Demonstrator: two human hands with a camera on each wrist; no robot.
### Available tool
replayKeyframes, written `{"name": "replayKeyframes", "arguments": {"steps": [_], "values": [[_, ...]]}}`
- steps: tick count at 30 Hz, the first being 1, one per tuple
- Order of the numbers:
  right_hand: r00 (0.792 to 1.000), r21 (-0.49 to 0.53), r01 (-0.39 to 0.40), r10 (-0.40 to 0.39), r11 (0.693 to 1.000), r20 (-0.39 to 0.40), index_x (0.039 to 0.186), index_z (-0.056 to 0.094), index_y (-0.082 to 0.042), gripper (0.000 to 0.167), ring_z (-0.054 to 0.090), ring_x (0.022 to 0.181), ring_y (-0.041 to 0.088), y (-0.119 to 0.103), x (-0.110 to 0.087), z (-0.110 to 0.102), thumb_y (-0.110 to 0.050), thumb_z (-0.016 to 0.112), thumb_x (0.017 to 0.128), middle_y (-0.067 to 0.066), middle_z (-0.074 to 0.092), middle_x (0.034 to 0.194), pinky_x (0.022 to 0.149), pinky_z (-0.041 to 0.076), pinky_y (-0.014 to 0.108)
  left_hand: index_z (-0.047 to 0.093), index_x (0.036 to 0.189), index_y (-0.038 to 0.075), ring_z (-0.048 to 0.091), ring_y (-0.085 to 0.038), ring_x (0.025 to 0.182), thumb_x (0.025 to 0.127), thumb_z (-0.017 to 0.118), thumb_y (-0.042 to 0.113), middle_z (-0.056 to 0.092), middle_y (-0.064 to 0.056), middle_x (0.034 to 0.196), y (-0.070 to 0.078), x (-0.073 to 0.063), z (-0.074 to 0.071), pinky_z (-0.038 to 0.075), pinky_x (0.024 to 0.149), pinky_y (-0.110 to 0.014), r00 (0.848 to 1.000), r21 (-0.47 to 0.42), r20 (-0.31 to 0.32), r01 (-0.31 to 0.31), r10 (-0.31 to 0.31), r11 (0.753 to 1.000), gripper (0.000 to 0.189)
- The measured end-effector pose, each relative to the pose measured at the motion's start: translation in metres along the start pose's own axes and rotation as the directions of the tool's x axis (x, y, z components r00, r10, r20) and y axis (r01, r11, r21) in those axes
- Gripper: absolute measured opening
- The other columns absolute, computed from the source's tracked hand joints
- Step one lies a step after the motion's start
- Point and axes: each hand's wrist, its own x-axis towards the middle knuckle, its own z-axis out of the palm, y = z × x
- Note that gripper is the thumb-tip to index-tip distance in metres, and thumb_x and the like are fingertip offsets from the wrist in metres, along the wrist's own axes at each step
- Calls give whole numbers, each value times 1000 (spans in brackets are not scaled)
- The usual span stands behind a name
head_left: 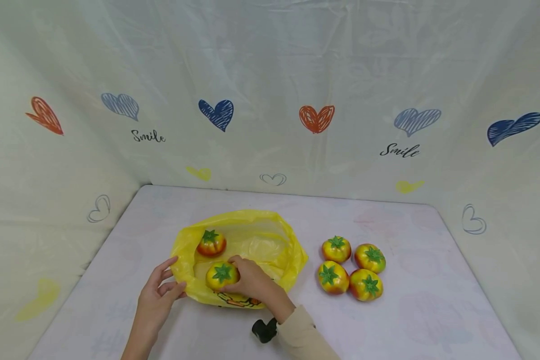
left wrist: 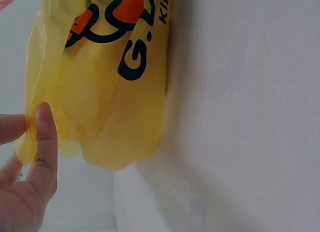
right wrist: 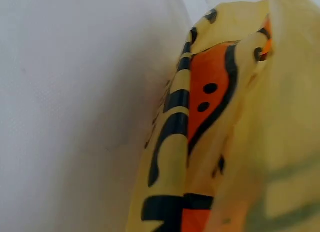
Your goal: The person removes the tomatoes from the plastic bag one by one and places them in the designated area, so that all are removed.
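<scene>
A yellow plastic bag (head_left: 252,212) lies with its mouth wide and facing up. At its left rim my left hand (head_left: 157,292) pinches the thin plastic between thumb and fingers; in the left wrist view the pinching fingers (left wrist: 46,147) show beside the printed bag side. My right hand (head_left: 252,281) reaches into the mouth and grips a yellow-red, tomato-like fruit (head_left: 220,275) with a green star-shaped top. Another such fruit (head_left: 211,244) sits inside the bag, at the back left. In the right wrist view the printed bag (right wrist: 210,92) hides the right hand.
Several more tomato-like fruits (head_left: 352,270) stand in a cluster on the white table (head_left: 414,320), right of the bag. A small black object (head_left: 264,331) is by the right wrist. Behind the table hangs a pale curtain (head_left: 270,60) printed with hearts.
</scene>
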Motion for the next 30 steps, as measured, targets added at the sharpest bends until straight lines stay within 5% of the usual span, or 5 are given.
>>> {"name": "replayKeyframes", "arguments": {"steps": [18, 30], "values": [[996, 134, -26, 38, 991, -86, 132, 44, -15, 69, 52, 98, 17, -3, -42, -25, -45, 72, 76, 5, 56, 114, 80, 51, 30, 30, 144, 18, 58, 4, 77, 91, 55, 3, 39, -16, 136, -2, 0, 0, 55, 73, -19, 1000, -6, -5, 13, -13, 1000, 61], [978, 222, 62, -15, 973, -209, 135, 40, -7, 72, 51, 105, 20, 4, -63, -29, -39, 72, 79, 8, 50, 127, 87, 50, 33, 30, 144, 18, 58, 4, 78, 91, 54, 2, 40, -15, 135, -1, -1, 0, 55, 72, -17, 1000, -16, -5, 0, -1, 1000, 60]]}}
